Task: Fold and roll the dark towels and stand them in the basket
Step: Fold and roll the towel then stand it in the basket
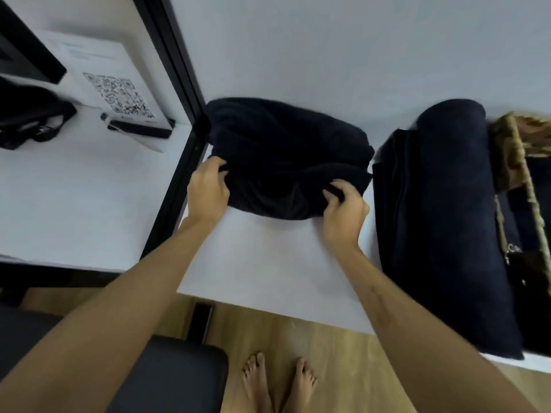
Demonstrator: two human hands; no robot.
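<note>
I take the loose dark towel (pixel 287 156) in the middle of the white table (pixel 268 263) as my landmark. Well to its left, past a black frame, a QR sheet (pixel 119 95) and a black bag (pixel 29 117) lie on a second surface. At the towel's near left edge my left hand (pixel 208 190) has its grip pinched on the cloth; at its near right edge my right hand (pixel 346 208) has its grip curled round a fold. This towel looks bunched, not yet folded flat or rolled. Just to its right lies a rolled towel (pixel 453 180) on folded dark cloth, not yet stood up. Further right is the woven basket (pixel 507 144); I cannot tell what it holds, so most of the job looks unfinished.
</note>
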